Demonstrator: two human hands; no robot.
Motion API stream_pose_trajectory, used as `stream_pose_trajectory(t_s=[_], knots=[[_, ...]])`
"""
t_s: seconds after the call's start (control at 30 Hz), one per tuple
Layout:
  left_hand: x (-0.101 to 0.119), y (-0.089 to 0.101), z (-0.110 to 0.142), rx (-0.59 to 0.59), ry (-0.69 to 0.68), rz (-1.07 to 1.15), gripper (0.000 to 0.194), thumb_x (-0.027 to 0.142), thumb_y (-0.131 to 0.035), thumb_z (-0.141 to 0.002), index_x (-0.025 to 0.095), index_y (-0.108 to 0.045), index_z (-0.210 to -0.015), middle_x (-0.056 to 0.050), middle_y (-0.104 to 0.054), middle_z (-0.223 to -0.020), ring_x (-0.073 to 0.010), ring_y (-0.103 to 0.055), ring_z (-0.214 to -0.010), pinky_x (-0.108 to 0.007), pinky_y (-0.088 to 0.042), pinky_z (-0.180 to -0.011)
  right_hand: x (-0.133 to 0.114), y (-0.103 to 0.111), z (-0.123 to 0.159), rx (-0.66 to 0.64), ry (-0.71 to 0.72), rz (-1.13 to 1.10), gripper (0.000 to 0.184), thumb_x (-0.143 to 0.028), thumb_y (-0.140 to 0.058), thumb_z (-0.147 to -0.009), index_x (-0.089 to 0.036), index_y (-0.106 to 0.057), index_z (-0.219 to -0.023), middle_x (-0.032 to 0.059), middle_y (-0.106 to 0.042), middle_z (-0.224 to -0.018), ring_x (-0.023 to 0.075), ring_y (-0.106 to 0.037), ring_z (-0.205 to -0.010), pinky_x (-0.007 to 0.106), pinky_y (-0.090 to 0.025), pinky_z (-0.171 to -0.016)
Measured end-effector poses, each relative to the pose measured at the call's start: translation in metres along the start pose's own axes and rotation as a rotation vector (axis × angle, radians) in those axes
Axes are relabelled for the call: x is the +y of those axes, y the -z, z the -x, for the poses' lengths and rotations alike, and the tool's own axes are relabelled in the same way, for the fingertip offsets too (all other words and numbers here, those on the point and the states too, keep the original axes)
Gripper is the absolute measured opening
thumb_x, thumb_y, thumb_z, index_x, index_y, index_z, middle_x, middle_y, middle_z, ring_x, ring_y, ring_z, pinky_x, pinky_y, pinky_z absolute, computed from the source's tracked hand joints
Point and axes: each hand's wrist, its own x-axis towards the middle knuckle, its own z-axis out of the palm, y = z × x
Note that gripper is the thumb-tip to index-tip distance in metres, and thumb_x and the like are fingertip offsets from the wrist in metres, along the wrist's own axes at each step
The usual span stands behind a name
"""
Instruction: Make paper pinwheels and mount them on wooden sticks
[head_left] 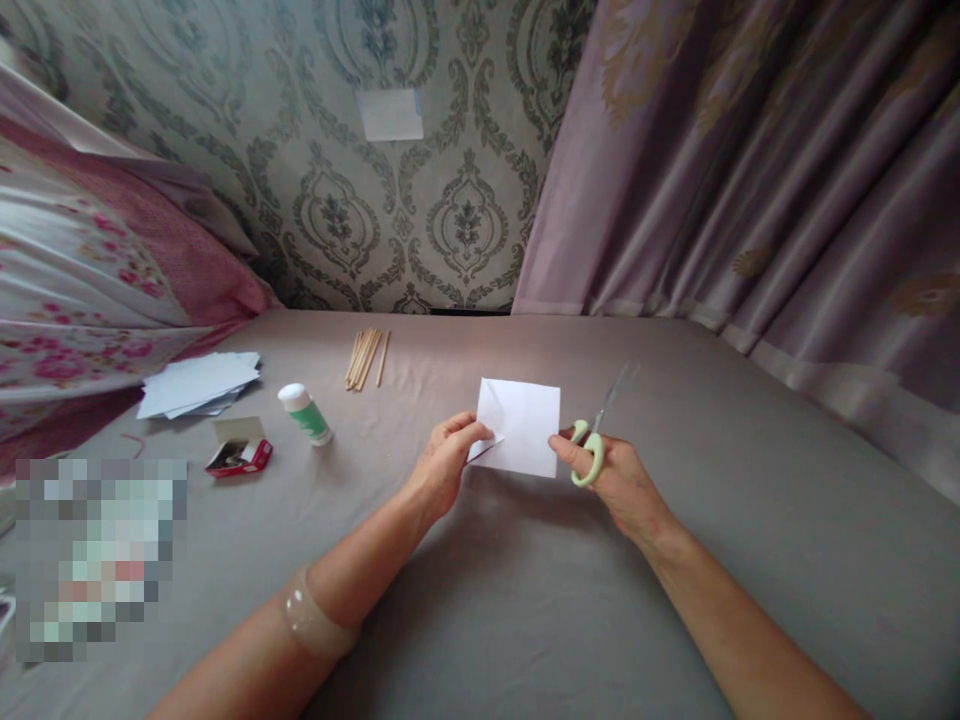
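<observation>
A square of white paper (pixel 525 425) is held up between my two hands, with a crease or fold near its left side. My left hand (pixel 450 455) pinches its lower left edge, the thumb on the front. A thin dark red edge shows under that thumb. My right hand (pixel 611 480) has a pair of scissors (pixel 589 455) with pale green handles hooked on its fingers, the blades pointing up and away from me. The thumb of that hand touches the paper's right edge.
On the grey cloth (pixel 510 620) to the left stand a glue stick (pixel 305 415) and an open small red box (pixel 240 455). A stack of white paper (pixel 199 385) lies farther left. Several thin wooden sticks (pixel 365 358) lie toward the wall. A curtain (pixel 637 200) hangs at right.
</observation>
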Motion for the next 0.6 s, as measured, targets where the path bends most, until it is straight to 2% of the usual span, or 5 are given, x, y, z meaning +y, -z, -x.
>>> stream_pose_trajectory(t_s=[0.17,0.3,0.4,0.5,0.6], knots=[[0.001,-0.003,0.002,-0.032,0.020,0.050,0.021,0.024,-0.071,-0.058,0.016,-0.069,-0.077,-0.004,-0.068,-0.075,-0.0157,-0.058,-0.063,-0.026,-0.044,-0.059,0.006,-0.003,-0.001,0.033,0.005,-0.086,0.037,-0.048,-0.077,-0.055,-0.016,-0.060,-0.064,-0.0038,-0.048,-0.058,0.0098,-0.038,-0.056,0.025,-0.031,-0.053],[0.002,-0.003,0.006,-0.094,-0.022,0.144,0.030,0.035,-0.078,-0.061,0.014,-0.070,-0.082,-0.006,-0.069,-0.085,-0.0150,-0.061,-0.076,-0.025,-0.046,-0.069,0.008,-0.010,-0.002,0.089,0.006,-0.231,0.038,-0.047,-0.078,-0.054,-0.017,-0.058,-0.063,-0.0062,-0.043,-0.053,0.0070,-0.031,-0.050,0.023,-0.026,-0.047],[-0.001,-0.005,0.010,-0.113,-0.016,0.174,0.033,0.032,-0.081,-0.060,0.016,-0.070,-0.086,-0.004,-0.068,-0.087,-0.0128,-0.060,-0.075,-0.024,-0.046,-0.070,0.011,-0.016,-0.002,0.118,0.025,-0.332,0.038,-0.046,-0.078,-0.055,-0.017,-0.056,-0.061,-0.0065,-0.042,-0.053,0.0063,-0.029,-0.049,0.022,-0.023,-0.044],[-0.007,-0.007,0.012,-0.078,-0.018,0.194,0.037,0.025,-0.084,-0.055,0.018,-0.069,-0.089,-0.001,-0.067,-0.081,-0.0097,-0.058,-0.067,-0.024,-0.046,-0.068,0.012,-0.021,-0.003,0.145,0.019,-0.382,0.037,-0.044,-0.079,-0.055,-0.016,-0.055,-0.061,-0.0073,-0.040,-0.052,0.0056,-0.028,-0.049,0.021,-0.022,-0.043],[-0.009,-0.008,0.013,-0.002,-0.023,0.262,0.041,0.021,-0.085,-0.052,0.019,-0.068,-0.090,0.000,-0.066,-0.081,-0.0100,-0.059,-0.068,-0.023,-0.046,-0.066,0.011,-0.025,-0.003,0.180,-0.006,-0.406,0.038,-0.044,-0.080,-0.053,-0.016,-0.057,-0.064,-0.0081,-0.040,-0.052,0.0054,-0.028,-0.047,0.022,-0.022,-0.043]])
